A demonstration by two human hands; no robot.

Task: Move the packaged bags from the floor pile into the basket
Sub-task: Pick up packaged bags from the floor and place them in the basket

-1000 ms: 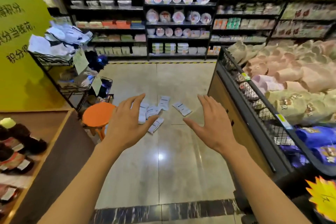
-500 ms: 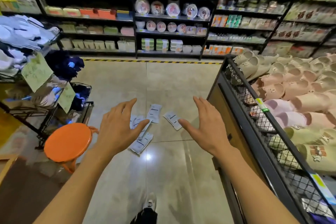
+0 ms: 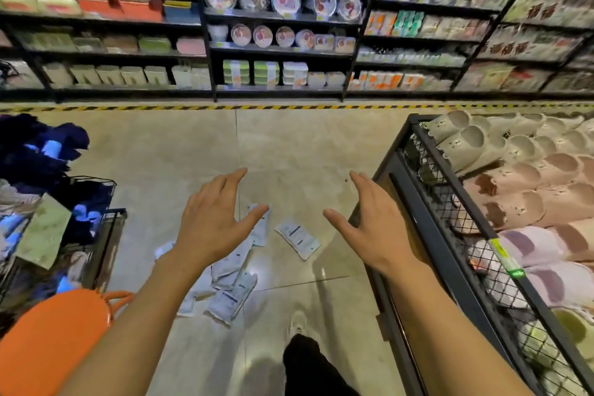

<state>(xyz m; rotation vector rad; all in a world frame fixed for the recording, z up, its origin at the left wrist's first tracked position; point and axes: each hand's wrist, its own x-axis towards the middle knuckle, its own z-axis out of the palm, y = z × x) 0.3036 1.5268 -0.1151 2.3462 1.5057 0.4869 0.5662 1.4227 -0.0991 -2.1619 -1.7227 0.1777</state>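
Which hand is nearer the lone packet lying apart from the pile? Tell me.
Right. The right hand hovers just right of the lone packet; the left hand is farther left, over the pile.

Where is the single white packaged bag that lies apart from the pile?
In the head view the lone white packaged bag lies flat on the grey tile floor, centre frame, between the scattered pile on its left and the black wire-mesh bin on its right.

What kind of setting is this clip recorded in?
Most likely a retail shop aisle selling household goods. Dark shelving along the back holds rows of packaged plates and boxed containers, a wire-sided bin on the right is heaped with slippers, and yellow-black hazard tape edges the tiled floor.
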